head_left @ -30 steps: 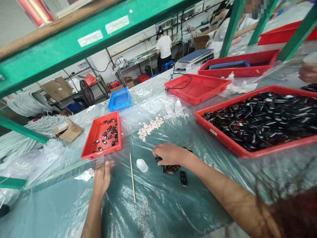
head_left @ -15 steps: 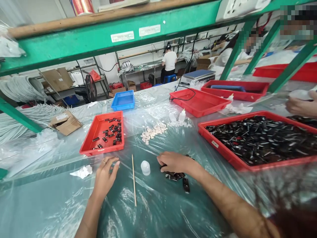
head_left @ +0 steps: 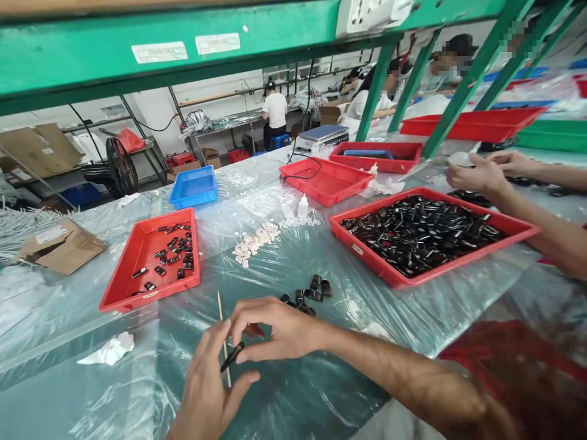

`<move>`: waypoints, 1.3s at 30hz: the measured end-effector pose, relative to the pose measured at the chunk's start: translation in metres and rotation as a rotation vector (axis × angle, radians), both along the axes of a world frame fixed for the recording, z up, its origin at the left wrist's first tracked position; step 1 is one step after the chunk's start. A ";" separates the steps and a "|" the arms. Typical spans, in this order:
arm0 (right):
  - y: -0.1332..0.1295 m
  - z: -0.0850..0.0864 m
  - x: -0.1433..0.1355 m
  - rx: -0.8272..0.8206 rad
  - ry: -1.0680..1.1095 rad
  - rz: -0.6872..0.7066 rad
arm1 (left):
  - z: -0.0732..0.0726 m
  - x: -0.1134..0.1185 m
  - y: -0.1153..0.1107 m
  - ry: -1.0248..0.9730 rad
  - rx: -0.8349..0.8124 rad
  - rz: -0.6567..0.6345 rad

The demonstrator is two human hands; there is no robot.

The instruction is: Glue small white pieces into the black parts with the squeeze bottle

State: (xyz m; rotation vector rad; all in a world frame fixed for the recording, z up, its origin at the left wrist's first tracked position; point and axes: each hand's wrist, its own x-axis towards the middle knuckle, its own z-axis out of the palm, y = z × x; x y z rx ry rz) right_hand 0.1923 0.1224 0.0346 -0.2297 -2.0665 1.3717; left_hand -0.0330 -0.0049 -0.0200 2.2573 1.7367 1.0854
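Observation:
My right hand pinches a small glossy black plastic piece near the thumb tip, over a thin wooden stick lying on the table. Close against it, my left hand has its thumb spread away from the fingers, and the piece lies in the gap between the two hands. Whether the left fingers touch it, I cannot tell. Behind my right wrist is a loose group of similar black pieces. The small white cap seen before is hidden, probably by my right hand.
A red tray at left holds scattered black pieces; a fuller red tray stands right. Cream-coloured bits and a dropper bottle lie between. Crumpled tissue is at left. Another person's hands work at far right.
My right hand has moved left from the group of black pieces, carrying one to my left hand. My left hand has come lower and closer. The view has swung to the right.

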 end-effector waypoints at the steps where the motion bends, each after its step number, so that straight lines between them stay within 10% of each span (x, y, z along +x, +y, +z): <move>1: -0.004 -0.002 -0.003 -0.007 0.052 -0.011 | -0.004 0.003 -0.001 0.016 -0.011 -0.003; 11: -0.025 0.030 0.013 0.098 0.011 -0.175 | -0.004 -0.004 0.015 -0.052 0.162 0.035; 23: 0.065 -0.028 0.020 0.189 -0.126 -0.226 | 0.017 -0.003 0.028 -0.125 0.162 0.186; 39: 0.045 -0.046 0.004 0.193 -0.163 -0.184 | 0.020 0.003 0.033 -0.061 0.146 0.049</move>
